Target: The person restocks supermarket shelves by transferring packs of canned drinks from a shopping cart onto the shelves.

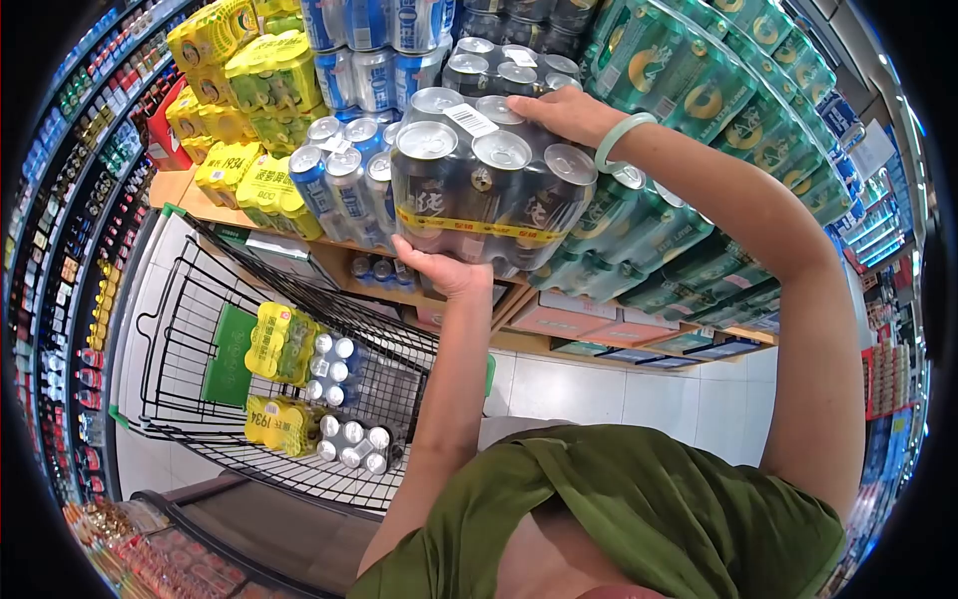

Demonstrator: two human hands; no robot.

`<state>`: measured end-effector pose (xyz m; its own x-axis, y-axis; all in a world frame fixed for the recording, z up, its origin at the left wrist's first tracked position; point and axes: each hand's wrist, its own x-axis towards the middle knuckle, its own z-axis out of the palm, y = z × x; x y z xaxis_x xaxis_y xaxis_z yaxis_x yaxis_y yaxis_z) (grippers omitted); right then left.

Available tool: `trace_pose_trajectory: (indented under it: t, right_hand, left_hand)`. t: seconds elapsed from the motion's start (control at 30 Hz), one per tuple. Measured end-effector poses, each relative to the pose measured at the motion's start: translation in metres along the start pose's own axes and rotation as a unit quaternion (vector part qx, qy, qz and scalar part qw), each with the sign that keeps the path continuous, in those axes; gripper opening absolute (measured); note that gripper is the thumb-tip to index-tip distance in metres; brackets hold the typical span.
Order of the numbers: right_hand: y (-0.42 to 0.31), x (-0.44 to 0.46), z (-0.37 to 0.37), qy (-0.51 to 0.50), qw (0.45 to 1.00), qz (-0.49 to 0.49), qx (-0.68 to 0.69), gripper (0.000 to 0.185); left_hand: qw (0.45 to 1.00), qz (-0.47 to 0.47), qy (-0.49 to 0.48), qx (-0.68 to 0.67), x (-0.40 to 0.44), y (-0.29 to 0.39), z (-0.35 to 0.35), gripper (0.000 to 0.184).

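A shrink-wrapped pack of dark beer cans (489, 185), with silver lids, a yellow band and a barcode label, is held between both my hands. My left hand (447, 270) supports its lower front edge from below, thumb spread to the left. Over the top and far side reaches my right hand (561, 112), its fingers partly hidden by the cans; a pale green bangle (624, 135) circles that wrist. The pack tilts toward me at the display's front. Below left stands a black wire shopping cart (384, 391) holding yellow can packs (282, 344) and silver-lidded can packs (354, 446).
Blue-and-white can packs (344, 170) and yellow packs (269, 190) are stacked left of my hands. Green can packs (679, 70) rise on the right. Cartons (564, 314) sit under the wooden display edge. Drink shelves (95, 200) line the far left.
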<state>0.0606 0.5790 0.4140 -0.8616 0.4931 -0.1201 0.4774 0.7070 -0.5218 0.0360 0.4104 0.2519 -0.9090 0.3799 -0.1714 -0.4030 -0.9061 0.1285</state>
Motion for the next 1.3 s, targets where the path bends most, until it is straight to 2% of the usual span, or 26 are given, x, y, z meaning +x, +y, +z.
trace_pose_trajectory:
  t: [0.3, 0.37, 0.43, 0.57, 0.7, 0.77, 0.83, 1.1, 1.23, 1.3]
  right_hand:
    - [0.012, 0.017, -0.006, -0.011, 0.999, -0.024, -0.018, 0.072]
    - [0.022, 0.023, -0.002, 0.009, 0.999, -0.018, 0.027, 0.072]
    - [0.020, 0.020, -0.004, 0.019, 0.995, 0.028, 0.097, 0.066]
    - [0.011, 0.016, -0.004, 0.021, 0.987, 0.028, 0.154, 0.060]
    - [0.011, 0.023, -0.012, 0.007, 0.994, 0.041, 0.105, 0.061]
    - [0.019, 0.034, -0.014, -0.010, 0.993, 0.038, 0.109, 0.057]
    - [0.013, 0.029, -0.013, -0.002, 0.989, 0.076, 0.126, 0.057]
    - [0.027, 0.042, -0.014, -0.002, 0.996, 0.027, 0.084, 0.060]
    - [0.031, 0.046, -0.012, 0.027, 0.999, 0.021, 0.036, 0.059]
    - [0.034, 0.047, -0.010, 0.045, 0.999, 0.006, 0.029, 0.062]
  left_hand:
    - [0.999, -0.026, 0.023, 0.030, 0.005, -0.008, 0.000, 0.084]
    - [0.999, -0.048, -0.018, 0.012, 0.008, -0.012, -0.005, 0.084]
    - [0.999, -0.031, -0.016, 0.026, 0.005, -0.012, -0.001, 0.085]
    - [0.998, -0.063, -0.025, -0.001, 0.014, -0.018, -0.009, 0.080]
    - [0.997, -0.056, -0.050, -0.005, 0.021, -0.026, -0.015, 0.079]
    - [0.994, -0.083, -0.063, -0.011, 0.019, -0.023, -0.011, 0.080]
    - [0.994, -0.086, -0.067, -0.010, 0.018, -0.019, -0.008, 0.081]
    - [0.989, -0.114, -0.092, 0.013, 0.017, -0.011, -0.002, 0.085]
    - [0.991, -0.113, -0.070, 0.026, 0.018, -0.010, 0.002, 0.086]
    - [0.994, -0.101, -0.014, 0.032, 0.019, -0.013, 0.003, 0.086]
